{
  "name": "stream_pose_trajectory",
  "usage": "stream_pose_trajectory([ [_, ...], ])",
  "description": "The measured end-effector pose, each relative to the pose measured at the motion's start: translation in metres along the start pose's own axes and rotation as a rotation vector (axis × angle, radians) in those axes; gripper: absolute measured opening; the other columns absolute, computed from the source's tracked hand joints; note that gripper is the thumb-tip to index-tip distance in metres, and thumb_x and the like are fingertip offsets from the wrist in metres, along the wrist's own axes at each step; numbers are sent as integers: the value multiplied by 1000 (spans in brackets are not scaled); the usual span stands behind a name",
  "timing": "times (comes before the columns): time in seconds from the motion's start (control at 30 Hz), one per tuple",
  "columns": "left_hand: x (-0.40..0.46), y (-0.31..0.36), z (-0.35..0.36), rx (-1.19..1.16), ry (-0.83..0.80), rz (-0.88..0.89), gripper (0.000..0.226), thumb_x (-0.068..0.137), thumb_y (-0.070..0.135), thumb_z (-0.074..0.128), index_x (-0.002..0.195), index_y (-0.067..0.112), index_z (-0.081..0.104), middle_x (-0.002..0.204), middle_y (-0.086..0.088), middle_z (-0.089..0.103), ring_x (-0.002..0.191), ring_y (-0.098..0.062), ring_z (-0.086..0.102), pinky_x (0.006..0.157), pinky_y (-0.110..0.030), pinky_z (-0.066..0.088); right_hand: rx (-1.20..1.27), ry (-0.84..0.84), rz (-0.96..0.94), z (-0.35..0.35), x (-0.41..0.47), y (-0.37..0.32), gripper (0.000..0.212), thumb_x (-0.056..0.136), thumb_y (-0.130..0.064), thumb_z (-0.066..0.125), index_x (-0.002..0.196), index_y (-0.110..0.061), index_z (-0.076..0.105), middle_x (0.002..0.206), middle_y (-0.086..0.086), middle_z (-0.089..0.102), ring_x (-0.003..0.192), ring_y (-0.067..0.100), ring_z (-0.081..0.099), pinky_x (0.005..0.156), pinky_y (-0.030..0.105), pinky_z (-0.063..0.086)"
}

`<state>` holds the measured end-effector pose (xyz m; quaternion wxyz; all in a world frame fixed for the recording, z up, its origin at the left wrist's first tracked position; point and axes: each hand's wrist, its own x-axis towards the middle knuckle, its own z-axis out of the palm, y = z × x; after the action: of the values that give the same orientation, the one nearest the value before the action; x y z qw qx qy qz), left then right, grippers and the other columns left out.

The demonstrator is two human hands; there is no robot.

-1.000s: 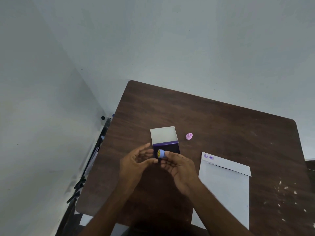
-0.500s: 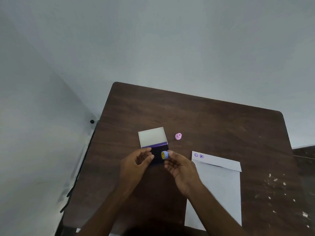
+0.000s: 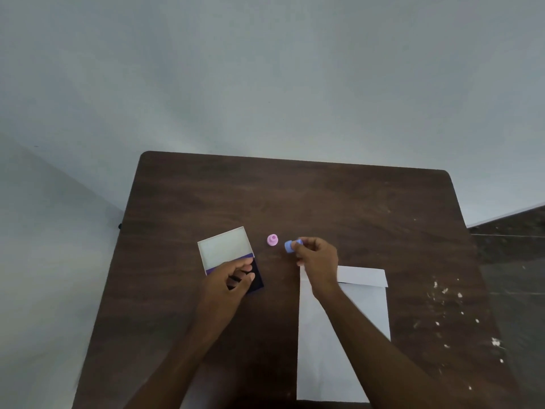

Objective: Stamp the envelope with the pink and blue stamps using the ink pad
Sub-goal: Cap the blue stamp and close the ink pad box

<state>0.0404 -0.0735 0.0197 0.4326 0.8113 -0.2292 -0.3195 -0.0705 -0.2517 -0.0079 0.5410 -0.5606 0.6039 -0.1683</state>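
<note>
Blue stamp (image 3: 290, 245) in right hand's (image 3: 317, 259) fingertips, beside pink stamp (image 3: 272, 240).

Table (image 3: 295, 196): dark brown wood grain, matt, smooth; pale flecks (image 3: 442, 290) mar the finish at right.
Envelope (image 3: 365, 308): plain white paper, matt, flat, one crisp fold at the flap.
Ink pad (image 3: 256, 276): dark, dull inked face in a purple plastic rim; its open lid (image 3: 225, 247) looks off-white inside, smooth with a faint sheen.
Pink stamp (image 3: 272, 240): smooth moulded plastic, slight gloss.
Blue stamp (image 3: 290, 246): smooth plastic, blurred; finish hard to judge.
Wall (image 3: 265, 84): flat, matt, pale grey paint.
</note>
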Motion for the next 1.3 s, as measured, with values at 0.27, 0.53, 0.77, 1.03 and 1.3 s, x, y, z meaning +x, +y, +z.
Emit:
stream_pose_trajectory([
  [0.27,5,-4,5,-9,-28,-53,28,86,17,66,114,21,65,101,10,69,90,1,62,73,-10,49,-294,-22,-210,16,16,7,15,79,-30,75,90,-27,67,84,-12,65,75,2,61,69,13,48],
  [0.53,11,-4,5,8,-26,-50,29,86,20,66,115,22,65,100,13,69,89,3,62,70,-10,49,-597,-46,-328,28,26,9,23,83,-33,70,101,-18,68,102,1,69,82,7,50,78,21,40],
  [0.77,12,-10,-4,-41,-20,-31,33,83,12,69,112,29,64,99,14,68,89,2,62,68,-8,50,-633,-98,-299,26,24,6,29,82,-32,71,108,-21,63,114,0,61,90,9,51,81,20,42],
  [1.03,12,-35,-28,-154,292,-252,22,89,26,61,111,28,64,103,15,66,93,0,62,78,-22,52,-430,-34,-488,36,-19,-4,15,86,-12,65,100,-15,66,96,-3,62,76,3,54,76,21,51],
  [1.3,20,-47,-39,-233,347,-360,40,85,7,63,122,22,58,106,11,65,92,1,61,67,-12,46,-615,-396,-428,89,-22,-19,35,88,-14,58,123,-14,58,128,7,58,116,20,53,94,27,43],
])
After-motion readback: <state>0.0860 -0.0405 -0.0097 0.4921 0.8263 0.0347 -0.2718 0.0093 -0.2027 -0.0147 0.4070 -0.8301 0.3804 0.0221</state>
